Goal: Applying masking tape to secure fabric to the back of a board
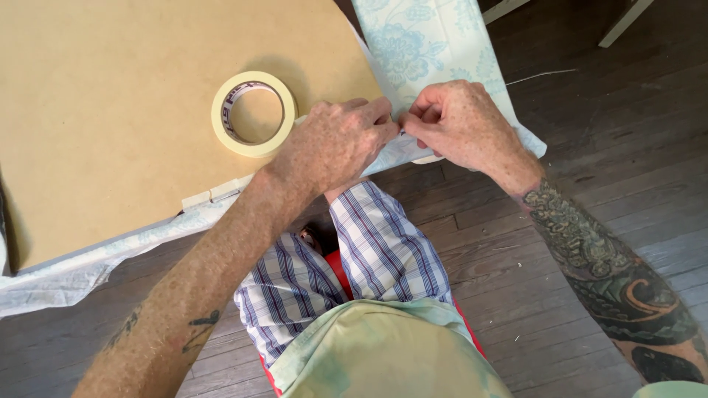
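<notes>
A tan round board [110, 103] lies on a pale blue floral cloth [428, 44] whose edge is folded up over the board's rim. My left hand [335, 144] and my right hand [461, 121] meet at that rim, fingertips pinching the folded cloth edge together. A roll of cream masking tape [253, 113] lies flat on the board just left of my left hand. A short strip of tape [217, 193] holds the cloth to the board near the front rim.
Dark wooden floorboards [590, 147] lie under everything. My knees in plaid shorts [383, 250] sit below the hands, over something red. White furniture legs [623, 22] stand at the top right. More cloth [51, 284] trails at the left.
</notes>
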